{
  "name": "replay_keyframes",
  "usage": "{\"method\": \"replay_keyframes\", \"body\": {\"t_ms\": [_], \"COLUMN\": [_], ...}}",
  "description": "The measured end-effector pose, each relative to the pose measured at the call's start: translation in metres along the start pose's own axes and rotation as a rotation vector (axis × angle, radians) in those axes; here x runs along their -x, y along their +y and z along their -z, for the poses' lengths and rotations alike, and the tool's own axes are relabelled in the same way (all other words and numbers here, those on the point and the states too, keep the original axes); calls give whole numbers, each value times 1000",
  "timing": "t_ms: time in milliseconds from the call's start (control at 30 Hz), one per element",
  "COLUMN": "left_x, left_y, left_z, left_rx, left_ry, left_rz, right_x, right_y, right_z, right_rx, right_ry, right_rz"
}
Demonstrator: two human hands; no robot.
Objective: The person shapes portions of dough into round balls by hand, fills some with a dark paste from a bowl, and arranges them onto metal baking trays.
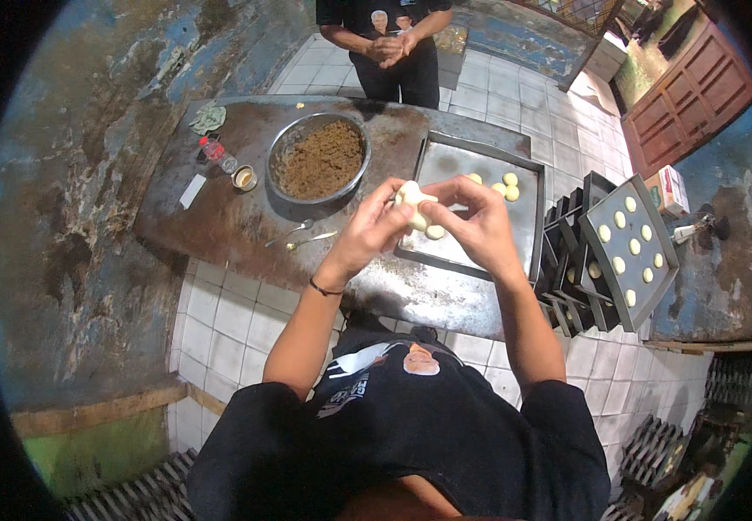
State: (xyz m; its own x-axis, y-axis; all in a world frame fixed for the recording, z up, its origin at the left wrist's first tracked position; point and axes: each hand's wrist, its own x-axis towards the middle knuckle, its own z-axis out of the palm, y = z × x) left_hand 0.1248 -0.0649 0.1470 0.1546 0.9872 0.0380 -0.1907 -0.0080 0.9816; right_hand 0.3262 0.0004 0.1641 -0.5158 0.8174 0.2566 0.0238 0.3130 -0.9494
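Note:
Above the near left corner of a large metal baking tray (454, 161), my left hand (365, 230) and my right hand (480, 227) meet around a soft, pale piece of dough (412, 201). The left fingers support it from one side, while the right thumb and fingers pinch its other side. Several round, pale dough balls (511, 187) lie on the tray, one of them just under my hands. To the left of the hands stands a wide steel bowl (277, 165) of brown, crumbly filling (324, 158).
Two spoon-like utensils (291, 232) lie in front of the bowl. Left of it are a cup (245, 178), a red-capped bottle (213, 149) and a cloth (208, 119). At right, stacked trays (633, 247) carry dough pieces. Across the table stands another person (386, 48), hands together.

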Motion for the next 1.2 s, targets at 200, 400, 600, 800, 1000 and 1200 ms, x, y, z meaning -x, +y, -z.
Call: {"method": "replay_keyframes", "body": {"t_ms": [200, 400, 600, 800, 1000, 1200], "left_x": [19, 31, 47, 63, 90, 81], "left_y": [-10, 10, 33, 58, 59, 51], "left_z": [-42, -47, -22, 28, 26, 32], "left_rx": [-18, 236, 17, -381, 107, 216], "left_ry": [173, 82, 231, 346, 57, -85], "left_rz": [-38, 219, -133, -470, -415, -418], "right_x": [45, 42, 45, 50, 41, 51], "right_y": [-33, -16, -9, -20, -6, -16], "right_z": [8, 6, -58, -149, -210, -188], "right_rx": [14, 343, -470, -1181, -658, -561], "right_ry": [70, 18, 236, 62, 562, 358], "right_rz": [57, 506, -47, -256, 180, 170]}}
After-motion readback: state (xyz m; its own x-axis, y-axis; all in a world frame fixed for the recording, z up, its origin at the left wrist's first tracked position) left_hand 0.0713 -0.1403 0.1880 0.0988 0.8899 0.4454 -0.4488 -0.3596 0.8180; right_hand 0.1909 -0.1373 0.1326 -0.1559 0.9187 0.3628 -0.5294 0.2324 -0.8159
